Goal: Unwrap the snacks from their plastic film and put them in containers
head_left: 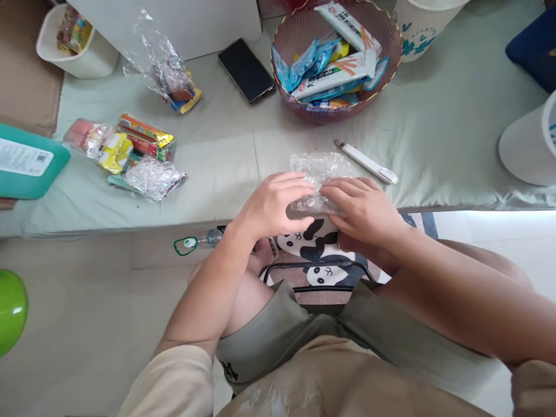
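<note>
Clear plastic packet (pixel 320 168): it lies at the near edge of the pale green mat (pixel 434 133), right in front of me, crinkled and see-through. I cannot tell what is inside it.
My left hand (pixel 271 204): fingers curled over the packet's left side, gripping it, with the thumb tucked underneath.
My right hand (pixel 364 209): fingers laid close together over the packet's right side, pinching it. My fingertips nearly meet those of my left hand in the middle.
White cutter (pixel 367 162): it lies slantwise on the mat, just beside the packet on my right, not touching my hand.
Panda bag (pixel 324 255): below my hands, between my knees, with its dark frame open towards me.
Small bottle (pixel 204 238): on the floor, near my left wrist.
Bowl (pixel 304 113): further back on the mat, heaped with blue and white snack packs.
Phone (pixel 247 70): face down or dark, just left of the bowl.
Snack pile (pixel 130 152): well apart on my left, several coloured packets with a silvery wrapper in front.
Loose wrapper (pixel 167 75): crumpled clear film, behind the pile.
White bin (pixel 82 55): far left corner, with packets inside.
Teal box (pixel 26 162): at the left edge.
</note>
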### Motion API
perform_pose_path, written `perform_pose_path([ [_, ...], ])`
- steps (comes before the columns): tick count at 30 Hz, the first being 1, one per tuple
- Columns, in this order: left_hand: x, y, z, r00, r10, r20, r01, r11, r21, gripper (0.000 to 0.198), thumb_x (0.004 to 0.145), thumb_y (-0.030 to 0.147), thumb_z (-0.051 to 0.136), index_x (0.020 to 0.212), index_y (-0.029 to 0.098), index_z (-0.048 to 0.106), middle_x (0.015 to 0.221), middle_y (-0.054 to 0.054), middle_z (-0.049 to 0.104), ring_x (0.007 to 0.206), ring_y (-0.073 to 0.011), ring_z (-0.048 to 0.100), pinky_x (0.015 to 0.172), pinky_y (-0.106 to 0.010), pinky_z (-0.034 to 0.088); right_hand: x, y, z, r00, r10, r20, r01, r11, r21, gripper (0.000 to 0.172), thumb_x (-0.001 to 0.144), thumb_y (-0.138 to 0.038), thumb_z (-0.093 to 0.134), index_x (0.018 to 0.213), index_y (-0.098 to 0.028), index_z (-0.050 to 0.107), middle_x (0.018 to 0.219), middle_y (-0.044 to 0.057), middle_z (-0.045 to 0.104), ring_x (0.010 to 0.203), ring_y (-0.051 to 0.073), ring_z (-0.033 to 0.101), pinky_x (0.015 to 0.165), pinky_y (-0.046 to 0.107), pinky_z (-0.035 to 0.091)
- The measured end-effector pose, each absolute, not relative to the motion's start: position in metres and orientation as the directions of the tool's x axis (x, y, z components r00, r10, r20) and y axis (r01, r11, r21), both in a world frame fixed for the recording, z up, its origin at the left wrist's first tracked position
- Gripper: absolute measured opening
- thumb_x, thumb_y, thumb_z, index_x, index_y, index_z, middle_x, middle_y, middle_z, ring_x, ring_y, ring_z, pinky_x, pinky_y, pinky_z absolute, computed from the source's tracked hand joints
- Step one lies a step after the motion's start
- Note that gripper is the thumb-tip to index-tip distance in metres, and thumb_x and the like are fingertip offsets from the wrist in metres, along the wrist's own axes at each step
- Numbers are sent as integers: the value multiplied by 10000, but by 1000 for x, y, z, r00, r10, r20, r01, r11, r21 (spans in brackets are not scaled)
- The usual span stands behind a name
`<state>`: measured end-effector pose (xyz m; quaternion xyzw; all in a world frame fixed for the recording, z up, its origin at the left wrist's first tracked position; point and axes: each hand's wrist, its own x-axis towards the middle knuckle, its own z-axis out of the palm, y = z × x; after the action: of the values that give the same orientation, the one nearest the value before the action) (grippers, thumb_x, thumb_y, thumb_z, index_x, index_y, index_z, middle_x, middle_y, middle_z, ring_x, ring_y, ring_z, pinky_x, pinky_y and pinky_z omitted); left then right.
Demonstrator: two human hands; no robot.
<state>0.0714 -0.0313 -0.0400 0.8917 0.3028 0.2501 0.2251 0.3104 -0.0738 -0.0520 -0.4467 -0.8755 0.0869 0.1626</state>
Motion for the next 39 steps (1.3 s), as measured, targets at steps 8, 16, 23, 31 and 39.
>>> perform_pose_path([
  [8, 71, -23, -55, 572, 809, 135, 439, -441, 783, 242, 868, 154, 612, 1009, 213, 800, 1183, -72, 820, 1252, -263, 728, 1120, -471, 569, 320, -59, -48, -512, 811, 285, 587, 572, -573, 576, 891, -568, 658, 1337, -207, 607, 1201, 119, 788, 1091, 332, 732, 969, 499, 512],
  [16, 58, -21, -50, 306, 952, -7, 443, -136, 886, 326, 848, 357, 701, 1121, 186, 756, 1111, -82, 819, 1006, -241, 781, 896, -360, 628, 313, -52, -46, -252, 953, 169, 675, 298, -674, 271, 968, -340, 518, 1173, -240, 665, 816, 46, 773, 813, 253, 716, 916, 473, 532],
  [23, 58, -20, -56, 154, 986, 60, 694, -151, 704, 259, 845, 200, 682, 1100, 228, 714, 763, 7, 701, 686, -163, 647, 711, -321, 541, 301, -45, -58, -147, 974, 172, 730, 224, -646, 445, 905, -312, 606, 1341, -235, 572, 748, 16, 721, 751, 253, 690, 915, 509, 507],
  [31, 55, -12, -69, 257, 934, 246, 746, -354, 565, 122, 823, 136, 691, 855, 252, 670, 995, -41, 599, 889, -207, 625, 818, -379, 549, 291, -62, -46, -495, 779, 385, 746, 608, -273, 274, 1009, -297, 515, 1251, -304, 643, 1217, 65, 733, 1144, 297, 644, 984, 467, 431],
  [39, 60, -17, -71, 314, 922, 226, 719, -387, 577, 118, 869, 200, 676, 916, 210, 783, 1013, -66, 603, 970, -217, 639, 933, -401, 550, 282, -58, -58, -492, 848, 197, 831, 525, -183, 377, 977, -283, 536, 1333, -216, 639, 1174, 124, 735, 1036, 313, 629, 985, 483, 378],
])
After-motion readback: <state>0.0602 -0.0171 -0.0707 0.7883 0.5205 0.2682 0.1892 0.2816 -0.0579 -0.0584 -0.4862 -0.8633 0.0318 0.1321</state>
